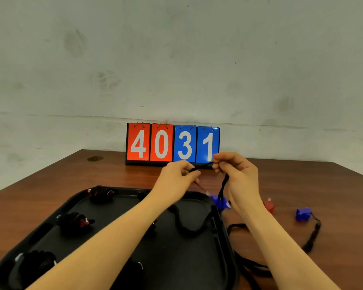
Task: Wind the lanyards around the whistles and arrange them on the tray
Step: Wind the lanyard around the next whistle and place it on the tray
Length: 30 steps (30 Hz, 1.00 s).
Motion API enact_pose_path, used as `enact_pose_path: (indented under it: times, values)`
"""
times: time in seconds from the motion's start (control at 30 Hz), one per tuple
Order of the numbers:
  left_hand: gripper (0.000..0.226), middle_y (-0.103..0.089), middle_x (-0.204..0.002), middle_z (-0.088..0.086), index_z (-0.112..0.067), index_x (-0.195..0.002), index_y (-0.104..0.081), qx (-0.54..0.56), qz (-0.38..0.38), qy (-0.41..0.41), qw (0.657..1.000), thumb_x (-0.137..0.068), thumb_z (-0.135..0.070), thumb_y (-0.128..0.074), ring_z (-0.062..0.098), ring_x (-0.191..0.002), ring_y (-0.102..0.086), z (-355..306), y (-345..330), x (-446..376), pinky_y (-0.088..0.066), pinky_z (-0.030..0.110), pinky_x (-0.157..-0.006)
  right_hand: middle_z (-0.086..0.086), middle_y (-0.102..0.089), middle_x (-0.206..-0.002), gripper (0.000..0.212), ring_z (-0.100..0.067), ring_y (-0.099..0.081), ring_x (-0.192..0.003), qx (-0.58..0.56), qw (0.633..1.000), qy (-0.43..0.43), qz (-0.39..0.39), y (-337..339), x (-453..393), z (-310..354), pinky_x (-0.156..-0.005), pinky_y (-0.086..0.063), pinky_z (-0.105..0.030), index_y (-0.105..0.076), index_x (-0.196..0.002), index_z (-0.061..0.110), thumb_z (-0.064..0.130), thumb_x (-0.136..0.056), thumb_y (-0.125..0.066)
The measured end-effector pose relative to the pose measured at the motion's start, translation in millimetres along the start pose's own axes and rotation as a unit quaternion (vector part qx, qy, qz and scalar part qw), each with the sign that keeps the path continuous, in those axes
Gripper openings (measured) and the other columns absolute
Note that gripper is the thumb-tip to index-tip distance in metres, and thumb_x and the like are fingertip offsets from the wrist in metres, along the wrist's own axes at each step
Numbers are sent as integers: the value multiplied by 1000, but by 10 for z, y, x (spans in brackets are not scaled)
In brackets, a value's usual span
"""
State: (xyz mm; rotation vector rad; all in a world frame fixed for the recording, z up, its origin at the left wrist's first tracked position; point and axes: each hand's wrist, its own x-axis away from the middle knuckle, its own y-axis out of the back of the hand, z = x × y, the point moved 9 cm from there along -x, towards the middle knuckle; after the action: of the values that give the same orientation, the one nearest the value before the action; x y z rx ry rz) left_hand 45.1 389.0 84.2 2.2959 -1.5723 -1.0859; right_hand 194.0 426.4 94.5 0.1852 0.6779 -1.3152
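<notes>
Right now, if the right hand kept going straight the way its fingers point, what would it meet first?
Probably the left hand: the right hand points left along the taut black lanyard both pinch. Depth is uncertain.

A smooth wood-grain counter (302, 181) carries a matt black plastic tray (189, 258), glossy blue plastic whistles (303, 213) and woven black cord lanyards (313, 235).

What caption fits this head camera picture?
Both hands stretch a black lanyard; its blue whistle dangles beside the tray.
</notes>
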Motion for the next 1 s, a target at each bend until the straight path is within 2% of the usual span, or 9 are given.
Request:
enact_pose_path:
  times: [0.2,0.33,0.43,0.53,0.63,0.7,0.8,0.93,1.0]
  values:
    - [8,-66,-78,-1,-15,-95,-59,47,-14,24,999,-91,-20,-54,5,-71,-64,71,202,-14,-49,9,-60,1,-65,-71,37,-3,-55,-63,82,995,14,-60,156,1,50,-64,-47,-15,-66,-72,13,-13,-84,-41]
    - [5,-60,-69,-4,-19,-90,-56,55,-9,11,998,-92,-19,-52,1,-55,-58,90,253,19,-51,20,-67,4,-60,-81,24,-1,-51,-69,267,961,69,26,-19,47,62,-66,-42,-10,-69,-94,19,1,-87,-55]
    - [4,-59,-74,-5,-20,-91,-56,49,-27,-6,998,-92,-17,-53,1,-55,-53,66,305,55,-46,12,-58,10,-48,-84,28,-1,-46,-83,369,919,99,94,-195,79,-14,-72,-35,-2,-66,-111,26,21,-83,-67]
    - [9,-60,-78,-3,-23,-92,-54,65,-28,-29,997,-90,-14,-56,-2,-57,-54,26,321,83,-47,10,-57,7,-44,-85,36,-7,-39,-90,416,896,102,114,-235,74,-68,-76,-28,1,-63,-116,31,35,-80,-67]
    - [11,-61,-76,-2,-24,-92,-54,64,-23,-39,997,-89,-14,-57,-2,-59,-55,19,308,115,-48,10,-59,2,-51,-87,33,-10,-39,-90,433,883,131,125,-278,93,-49,-81,-29,-7,-66,-112,31,37,-80,-66]
    - [12,-61,-75,-2,-24,-93,-54,68,-17,-41,997,-89,-14,-57,-2,-59,-55,26,299,130,-48,9,-59,5,-54,-81,21,-6,-40,-86,451,867,166,132,-320,114,-26,-82,-28,-13,-71,-101,30,36,-82,-66]
    - [13,-62,-76,-3,-22,-96,-54,57,-2,-39,998,-88,-14,-59,-2,-63,-58,39,284,140,-48,9,-62,12,-47,-75,8,-3,-37,-80,477,845,197,139,-353,145,-17,-83,-21,-11,-70,-87,27,32,-82,-68]
    - [24,-62,-87,-5,-24,-104,-54,-18,64,-23,998,-84,-17,-64,9,-82,-61,122,195,158,-50,18,-78,11,-48,-96,4,-5,-30,-95,528,812,223,110,-333,182,-1,-83,-15,-20,-63,-83,26,29,-82,-66]
    - [25,-61,-91,-7,-26,-105,-55,-54,95,-12,994,-84,-18,-65,8,-86,-60,171,165,173,-49,19,-80,9,-50,-110,3,-8,-30,-104,536,806,238,76,-306,198,51,-86,-13,-23,-61,-82,25,28,-82,-62]
